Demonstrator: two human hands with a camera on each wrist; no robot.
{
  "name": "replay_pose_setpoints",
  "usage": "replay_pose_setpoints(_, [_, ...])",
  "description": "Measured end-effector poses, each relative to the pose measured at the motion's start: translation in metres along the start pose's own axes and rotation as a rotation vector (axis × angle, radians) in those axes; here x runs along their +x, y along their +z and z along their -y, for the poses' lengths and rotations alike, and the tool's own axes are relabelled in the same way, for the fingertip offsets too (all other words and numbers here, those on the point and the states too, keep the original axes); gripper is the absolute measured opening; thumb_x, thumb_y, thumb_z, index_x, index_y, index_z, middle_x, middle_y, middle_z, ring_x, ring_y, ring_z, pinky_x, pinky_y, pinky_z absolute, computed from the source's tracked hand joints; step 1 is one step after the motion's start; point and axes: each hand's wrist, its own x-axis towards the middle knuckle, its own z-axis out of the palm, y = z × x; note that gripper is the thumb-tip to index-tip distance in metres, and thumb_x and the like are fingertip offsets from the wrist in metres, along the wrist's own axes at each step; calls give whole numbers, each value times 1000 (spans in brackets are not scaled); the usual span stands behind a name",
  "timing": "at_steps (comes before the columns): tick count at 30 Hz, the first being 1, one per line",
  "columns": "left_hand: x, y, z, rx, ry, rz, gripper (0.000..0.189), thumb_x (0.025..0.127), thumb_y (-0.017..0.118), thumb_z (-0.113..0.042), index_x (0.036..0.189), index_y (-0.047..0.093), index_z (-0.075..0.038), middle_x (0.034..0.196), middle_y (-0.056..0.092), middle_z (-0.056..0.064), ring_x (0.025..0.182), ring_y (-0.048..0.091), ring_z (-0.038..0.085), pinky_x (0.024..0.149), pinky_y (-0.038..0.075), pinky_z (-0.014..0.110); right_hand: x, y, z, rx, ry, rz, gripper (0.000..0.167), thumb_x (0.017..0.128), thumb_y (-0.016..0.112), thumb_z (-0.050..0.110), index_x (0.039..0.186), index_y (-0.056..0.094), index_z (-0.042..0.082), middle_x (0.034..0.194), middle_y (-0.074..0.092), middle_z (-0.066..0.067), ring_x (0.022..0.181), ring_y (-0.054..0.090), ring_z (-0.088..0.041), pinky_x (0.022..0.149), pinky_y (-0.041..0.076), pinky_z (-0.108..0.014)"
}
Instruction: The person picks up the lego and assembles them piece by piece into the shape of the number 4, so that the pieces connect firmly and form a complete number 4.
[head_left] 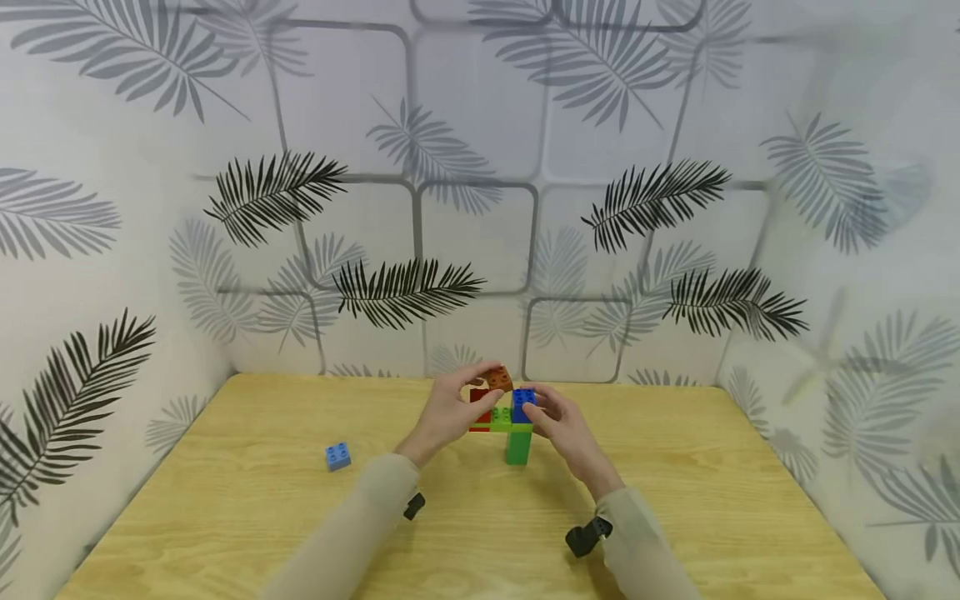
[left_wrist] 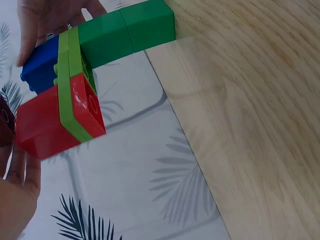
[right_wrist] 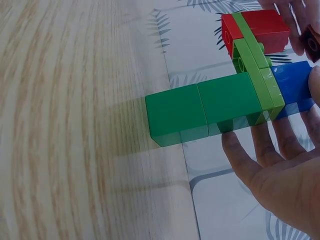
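A toy-brick build stands on the table, with two stacked green bricks (right_wrist: 202, 110) as its post. Across the post's top lie light green plates (head_left: 501, 417), reaching out to the left. A dark blue brick (head_left: 522, 403) sits above the post, and a red brick (left_wrist: 42, 122) rises from the overhanging end, with a thinner red piece (left_wrist: 88, 103) under it. My left hand (head_left: 452, 408) pinches a brown brick (head_left: 499, 378) just above the red one. The right hand (head_left: 564, 425) grips the dark blue brick between thumb and fingers.
A light blue brick (head_left: 338, 456) lies on the wooden table (head_left: 262, 517), left of my left forearm. Behind the table's far edge rises a wall covering (head_left: 480, 233) with a leaf pattern. Black wrist cameras (head_left: 588, 537) are strapped at both sleeves.
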Motion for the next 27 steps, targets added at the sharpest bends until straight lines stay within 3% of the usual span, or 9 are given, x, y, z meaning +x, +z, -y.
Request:
replay_pose_setpoints(4, [3, 7, -4, 68, 27, 59, 41, 93, 69, -18, 133, 62, -15, 118, 67, 4, 108, 62, 19, 82, 57, 27, -2, 0, -2, 0, 6, -18, 44, 99, 58, 32, 141, 51, 17, 136, 55, -16, 121, 58, -30, 102, 48, -47])
replay_pose_setpoints(10, [8, 12, -6, 140, 61, 116, 39, 93, 68, -15, 131, 63, -13, 122, 68, 4, 109, 62, 17, 87, 55, 31, -2, -1, -4, -13, 12, -36, 44, 100, 57, 30, 142, 51, 17, 137, 54, -17, 124, 56, -33, 103, 47, -49])
replay_pose_setpoints(13, [9, 13, -6, 186, 92, 142, 38, 93, 68, -15, 130, 64, -13, 120, 69, 3, 86, 61, 14, 73, 52, 26, -1, 0, -4, -9, 9, -31, 46, 100, 58, 29, 142, 50, 14, 138, 53, -19, 126, 54, -37, 103, 47, -48])
replay_pose_setpoints(16, [11, 15, -7, 220, 114, 169, 37, 93, 68, -16, 130, 65, -13, 121, 69, 3, 75, 55, 14, 60, 45, 23, -1, 0, -3, -8, -5, -30, 48, 99, 60, 28, 143, 49, 11, 138, 53, -19, 126, 54, -36, 102, 49, -45])
replay_pose_setpoints(17, [12, 15, -7, 226, 125, 178, 37, 94, 67, -15, 130, 65, -12, 122, 69, 3, 77, 57, 15, 62, 47, 24, 0, -1, -3, -6, -13, -26, 48, 99, 60, 27, 143, 50, 10, 138, 53, -19, 126, 54, -36, 101, 50, -44])
replay_pose_setpoints(20, [13, 16, -8, 251, 156, 195, 36, 94, 67, -14, 130, 65, -10, 124, 68, 5, 100, 63, 18, 82, 54, 31, 1, -1, -2, -8, -32, -18, 49, 98, 62, 26, 142, 51, 10, 137, 55, -18, 125, 55, -34, 99, 51, -41])
replay_pose_setpoints(22, [14, 18, -7, 265, 168, 200, 36, 93, 67, -13, 129, 65, -8, 125, 68, 6, 115, 61, 21, 96, 51, 37, 2, -2, -2, -11, -38, -10, 49, 97, 63, 27, 142, 51, 10, 137, 55, -17, 125, 56, -33, 98, 52, -40])
replay_pose_setpoints(27, [13, 19, -7, 291, 186, 196, 36, 92, 69, -12, 128, 66, -7, 126, 67, 7, 118, 60, 24, 100, 50, 40, 3, -2, -2, -9, -33, -15, 50, 96, 64, 26, 142, 52, 10, 137, 56, -16, 124, 57, -31, 98, 52, -40])
